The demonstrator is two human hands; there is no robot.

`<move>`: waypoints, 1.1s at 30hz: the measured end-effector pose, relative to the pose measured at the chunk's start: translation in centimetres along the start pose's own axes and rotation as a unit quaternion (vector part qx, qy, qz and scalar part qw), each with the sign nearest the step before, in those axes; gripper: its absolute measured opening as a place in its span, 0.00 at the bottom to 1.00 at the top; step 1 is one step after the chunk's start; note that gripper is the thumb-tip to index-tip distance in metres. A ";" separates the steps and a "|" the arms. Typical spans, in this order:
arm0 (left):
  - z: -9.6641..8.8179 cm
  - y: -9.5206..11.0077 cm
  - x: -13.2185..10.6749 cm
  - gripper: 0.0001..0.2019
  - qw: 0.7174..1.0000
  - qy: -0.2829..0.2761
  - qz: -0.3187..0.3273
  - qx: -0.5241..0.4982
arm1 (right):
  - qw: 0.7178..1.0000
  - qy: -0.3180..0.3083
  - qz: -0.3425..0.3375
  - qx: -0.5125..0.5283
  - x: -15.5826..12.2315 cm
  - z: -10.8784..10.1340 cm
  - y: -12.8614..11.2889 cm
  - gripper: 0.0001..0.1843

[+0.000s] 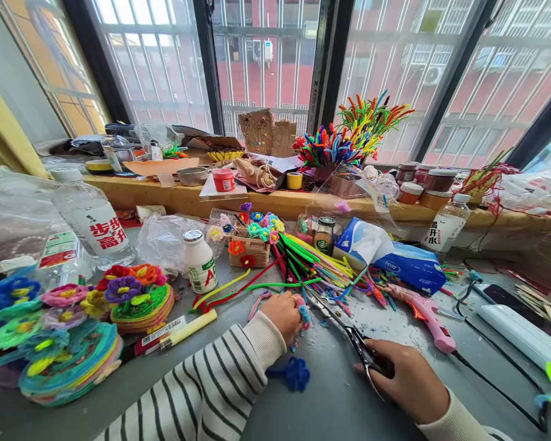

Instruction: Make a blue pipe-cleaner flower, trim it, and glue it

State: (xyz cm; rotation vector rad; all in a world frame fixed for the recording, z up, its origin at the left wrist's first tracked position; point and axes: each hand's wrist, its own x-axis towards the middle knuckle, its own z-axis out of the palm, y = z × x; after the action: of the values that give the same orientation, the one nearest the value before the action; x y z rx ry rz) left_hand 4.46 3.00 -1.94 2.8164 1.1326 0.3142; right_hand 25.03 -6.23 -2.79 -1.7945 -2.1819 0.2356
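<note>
My left hand (281,315) is closed in front of me, its fingers round a pink and blue pipe cleaner piece (305,313). Part of that fuzzy piece is hidden by the fingers. To the right, my right hand (406,375) grips the handles of metal scissors (354,337). Their blades point away from me to the upper left, just right of the pipe cleaner piece. A dark blue pipe cleaner flower (297,373) lies on the table below my left hand. Red, yellow and green pipe cleaners (252,285) lie beyond it.
A pink glue gun (425,315) with a black cord lies right. Behind are a bundle of pipe cleaners (321,260), a flower-filled basket (250,252) and a blue tissue pack (408,266). Flower-topped discs (73,367), a white bottle (199,263) and a glue stick (190,329) are left.
</note>
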 end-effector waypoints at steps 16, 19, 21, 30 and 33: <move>-2.7 -2.7 -1.7 0.14 0.718 0.090 -0.221 -0.654 | 1.000 -0.012 0.002 -0.021 0.6 -0.6 1.2 0.15; -2.7 -2.8 -2.1 0.17 0.688 0.114 -0.235 -0.677 | 0.999 -0.046 0.001 0.003 0.4 -1.5 1.2 0.14; -2.7 -2.9 -2.1 0.18 0.686 0.119 -0.237 -0.677 | 0.999 -0.035 -0.002 0.039 0.3 -2.1 0.7 0.11; -1.8 -3.4 -1.9 0.17 0.737 0.084 -0.216 -0.635 | 0.954 0.096 -0.065 0.277 6.1 0.3 -7.7 0.11; -1.4 -3.8 -2.0 0.16 0.746 0.092 -0.210 -0.625 | 0.940 0.104 -0.087 0.313 8.2 2.2 -9.6 0.10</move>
State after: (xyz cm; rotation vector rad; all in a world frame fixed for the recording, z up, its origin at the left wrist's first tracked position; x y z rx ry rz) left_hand 0.22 4.40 -1.53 1.3283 0.9514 0.8902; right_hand 14.01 -0.05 -0.72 -1.2072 -1.8188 0.5920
